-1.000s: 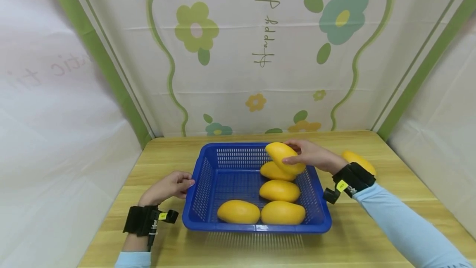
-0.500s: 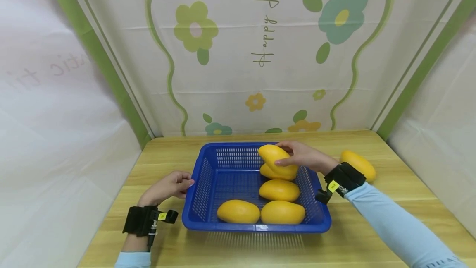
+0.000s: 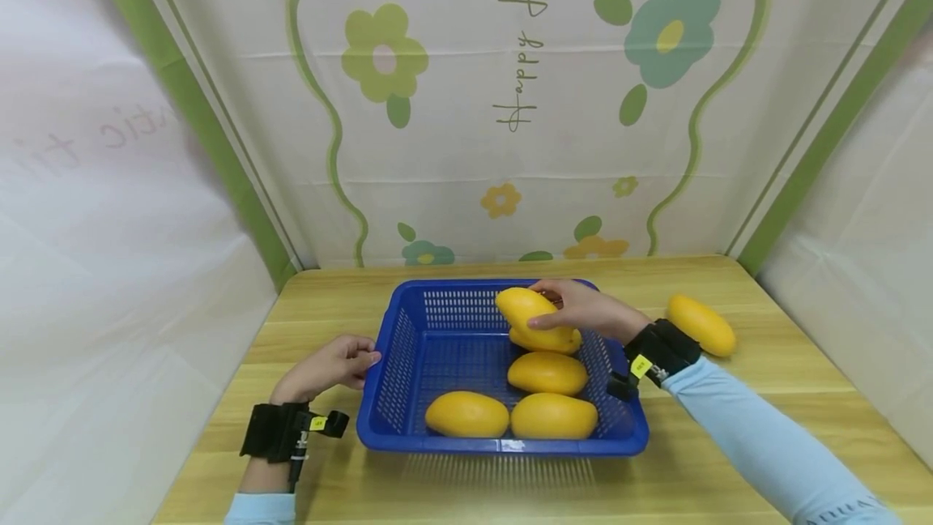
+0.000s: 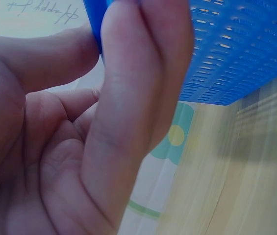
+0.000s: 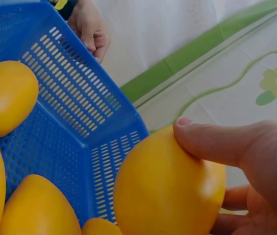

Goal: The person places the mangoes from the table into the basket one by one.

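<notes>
Mango point(image 3: 526, 314) in right grip point(image 3: 585, 308) — long axis diagonal, pointing far-left

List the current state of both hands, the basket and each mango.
Basket, upright on the table, partly filled
Left hand, pinching the basket's left rim
Rear mango, in the basket, partly hidden
Held mango, tilted, partly hiding the rear mango; contact unclear
Right hand, gripping the held mango
Middle mango, in the basket
Front left mango, in the basket
Front right mango, in the basket
Loose mango, on the table, right of the basket
</notes>
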`<state>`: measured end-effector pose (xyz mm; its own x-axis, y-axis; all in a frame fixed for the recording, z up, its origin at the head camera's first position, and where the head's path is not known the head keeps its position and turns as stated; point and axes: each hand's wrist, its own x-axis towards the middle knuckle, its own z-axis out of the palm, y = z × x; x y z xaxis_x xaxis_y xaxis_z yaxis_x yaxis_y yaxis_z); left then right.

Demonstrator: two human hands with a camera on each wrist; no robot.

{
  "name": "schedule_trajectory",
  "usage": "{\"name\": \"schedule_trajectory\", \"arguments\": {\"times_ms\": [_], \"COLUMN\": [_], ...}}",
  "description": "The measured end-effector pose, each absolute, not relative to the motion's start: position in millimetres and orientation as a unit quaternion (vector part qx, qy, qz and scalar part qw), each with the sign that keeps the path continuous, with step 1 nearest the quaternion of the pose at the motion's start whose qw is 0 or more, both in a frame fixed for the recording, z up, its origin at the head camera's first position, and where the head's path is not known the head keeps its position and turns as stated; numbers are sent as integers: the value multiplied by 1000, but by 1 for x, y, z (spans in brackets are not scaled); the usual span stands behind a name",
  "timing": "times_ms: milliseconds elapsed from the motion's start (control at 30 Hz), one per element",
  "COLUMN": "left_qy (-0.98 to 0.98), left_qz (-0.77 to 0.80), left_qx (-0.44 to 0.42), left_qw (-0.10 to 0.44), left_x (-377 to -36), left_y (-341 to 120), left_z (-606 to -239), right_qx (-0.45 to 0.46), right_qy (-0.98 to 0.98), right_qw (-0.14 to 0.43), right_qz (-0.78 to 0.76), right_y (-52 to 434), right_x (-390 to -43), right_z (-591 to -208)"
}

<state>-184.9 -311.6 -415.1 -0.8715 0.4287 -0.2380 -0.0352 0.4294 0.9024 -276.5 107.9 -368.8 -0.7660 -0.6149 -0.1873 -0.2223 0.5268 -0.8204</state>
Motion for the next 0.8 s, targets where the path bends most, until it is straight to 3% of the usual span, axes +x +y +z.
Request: {"name": "schedule_trajectory", "arguments": {"times_ms": [800], "left_qy": [821], "left_qz": [515], "left_qx": [119], "left_qw": [217], "left_x": [-184], "left_y": [-311], "left_z": [-415], "right_qx": [-258], "right_qy": [838], "right_qw": [247], "right_qz": [-412], "right_y": [95], "right_x": [-276], "right_z": [-375]}}
